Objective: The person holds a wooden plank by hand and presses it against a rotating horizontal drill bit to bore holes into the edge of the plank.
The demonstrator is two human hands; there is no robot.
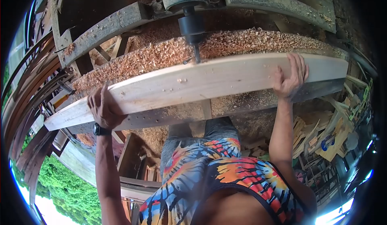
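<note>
A long pale wooden board (225, 80) lies across in front of me, its far edge against a bank of wood shavings. My left hand (104, 108), with a dark watch on the wrist, is closed over the board's left part. Toward the other end, my right hand (291, 78) grips the board with its fingers reaching to the far edge; it is slightly blurred. A dark drill chuck (191, 25) comes down from above, and its bit (196, 53) stands at the board's far edge, near the middle. I cannot tell whether the bit is turning.
Reddish-brown shavings (149, 57) are heaped behind the board. A dark work surface (161, 116) shows beneath it, strewn with chips. Thick timber beams (107, 29) run beyond. Stacked planks (34, 82) stand at left, and wood offcuts (318, 136) lie piled at right.
</note>
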